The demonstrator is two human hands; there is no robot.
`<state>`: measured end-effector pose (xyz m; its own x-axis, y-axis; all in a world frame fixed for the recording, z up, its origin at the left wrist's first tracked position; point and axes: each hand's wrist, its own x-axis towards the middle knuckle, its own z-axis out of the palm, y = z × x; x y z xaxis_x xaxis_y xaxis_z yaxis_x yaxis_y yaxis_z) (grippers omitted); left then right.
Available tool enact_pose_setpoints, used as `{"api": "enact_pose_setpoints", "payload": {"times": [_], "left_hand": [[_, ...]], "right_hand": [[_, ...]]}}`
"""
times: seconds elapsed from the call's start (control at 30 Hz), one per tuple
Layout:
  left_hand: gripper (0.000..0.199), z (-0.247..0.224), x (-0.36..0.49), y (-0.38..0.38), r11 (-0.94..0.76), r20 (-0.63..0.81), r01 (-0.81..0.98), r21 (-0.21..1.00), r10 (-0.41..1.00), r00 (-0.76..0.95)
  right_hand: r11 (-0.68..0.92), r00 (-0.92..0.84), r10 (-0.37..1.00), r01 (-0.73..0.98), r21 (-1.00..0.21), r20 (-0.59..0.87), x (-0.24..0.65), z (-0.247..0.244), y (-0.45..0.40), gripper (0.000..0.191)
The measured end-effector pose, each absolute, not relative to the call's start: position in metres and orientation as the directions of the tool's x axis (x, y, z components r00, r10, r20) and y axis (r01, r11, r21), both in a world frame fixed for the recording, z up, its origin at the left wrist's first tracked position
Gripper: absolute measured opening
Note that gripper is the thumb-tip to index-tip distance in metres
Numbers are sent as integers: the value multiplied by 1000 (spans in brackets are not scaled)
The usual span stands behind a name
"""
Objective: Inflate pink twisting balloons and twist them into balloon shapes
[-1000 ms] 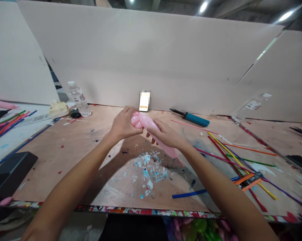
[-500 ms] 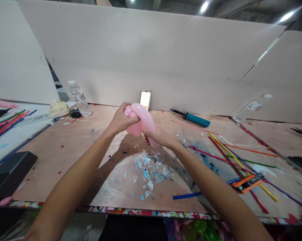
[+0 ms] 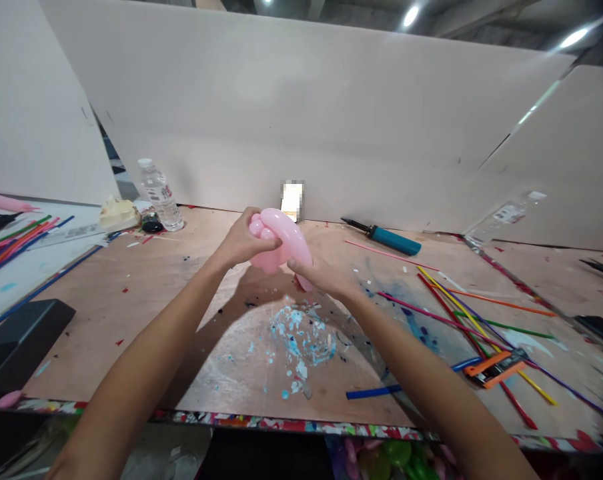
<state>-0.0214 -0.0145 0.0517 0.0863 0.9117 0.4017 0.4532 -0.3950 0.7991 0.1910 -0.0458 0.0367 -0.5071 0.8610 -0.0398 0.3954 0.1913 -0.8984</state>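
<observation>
A pink balloon (image 3: 290,232), twisted into small bubbles at its left end and a long curved segment on the right, is held above the table. My left hand (image 3: 242,240) wraps round the bubbled end, thumb pointing right across it. Near the lower end of the long segment, my right hand (image 3: 314,275) grips the balloon with its thumb on top; its other fingers are mostly hidden. Light blue flecks of paint (image 3: 299,340) mark the wooden table (image 3: 206,373) below the hands.
Behind stand a bright-screened phone (image 3: 292,201) and a water bottle (image 3: 160,195). A teal hand pump (image 3: 394,240) lies back right. Uninflated balloons (image 3: 451,307) and an orange-black tool (image 3: 496,368) lie right. A black box (image 3: 24,343) sits left, and a white panel (image 3: 301,107) rises behind.
The grip on the pink balloon is the same. My left thumb lies slightly lower across the bubbles, and the balloon has turned very slightly. The camera view has shifted a little.
</observation>
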Motion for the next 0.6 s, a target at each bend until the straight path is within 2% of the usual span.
{"api": "enact_pose_setpoints", "payload": {"times": [0.1, 0.17, 0.27, 0.33, 0.43, 0.6], "left_hand": [[66, 52, -20, -21, -428, 523, 691, 583, 848, 84], [67, 53, -15, -27, -445, 572, 801, 402, 805, 160], [66, 54, -6, -35, -503, 574, 852, 145, 744, 342], [65, 55, -1, -38, -547, 548, 837, 19, 706, 449], [64, 58, 0, -42, -578, 515, 816, -33, 689, 509], [60, 61, -6, -49, -594, 458, 804, 32, 723, 517]], "right_hand": [[239, -474, 879, 519, -820, -44, 196, 44, -46, 39], [265, -462, 887, 540, -799, -19, 199, 51, -45, 37], [313, -428, 902, 548, -776, 62, 200, 64, -41, 44], [379, -424, 896, 575, -726, 132, 199, 74, -41, 41], [493, -481, 852, 608, -622, 206, 200, 85, -45, 33], [569, -516, 820, 689, -449, 247, 207, 84, -57, 32]]}}
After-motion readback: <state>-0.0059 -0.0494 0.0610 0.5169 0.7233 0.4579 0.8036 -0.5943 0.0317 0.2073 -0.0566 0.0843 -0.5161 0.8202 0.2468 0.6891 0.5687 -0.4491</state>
